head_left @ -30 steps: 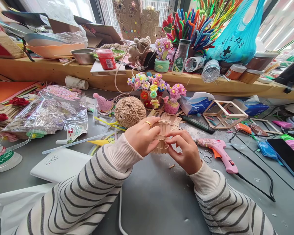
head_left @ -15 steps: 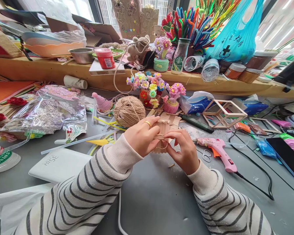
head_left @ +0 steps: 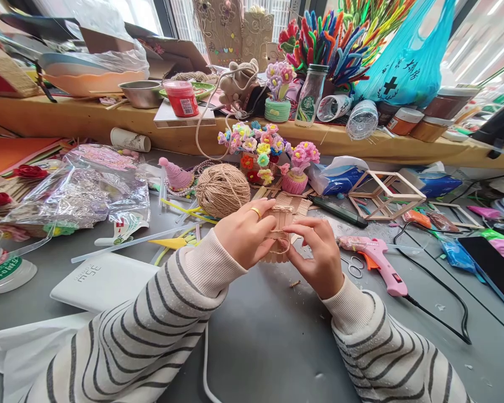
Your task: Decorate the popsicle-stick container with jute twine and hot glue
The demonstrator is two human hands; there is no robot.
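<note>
Both my hands meet over a small craft piece of popsicle sticks (head_left: 282,219) standing on the grey table. My left hand (head_left: 243,234), a gold ring on one finger, is wrapped round its left side. My right hand (head_left: 319,254) pinches a loop of jute twine (head_left: 282,249) against the lower part of the piece, fingers curled. A band of twine also runs round the top of the sticks. A ball of jute twine (head_left: 222,190) lies just behind my left hand.
A pink glue gun (head_left: 376,258) with a black cord and small scissors (head_left: 353,267) lie right of my right hand. A wooden stick frame (head_left: 385,195), pipe-cleaner flower pots (head_left: 296,168), a crinkled plastic bag (head_left: 84,190) and a white box (head_left: 105,280) surround the spot. A cluttered wooden shelf (head_left: 88,120) runs behind.
My right hand's fingers have shifted slightly along the twine loop at the bottom of the stick piece. My left hand has kept its hold.
</note>
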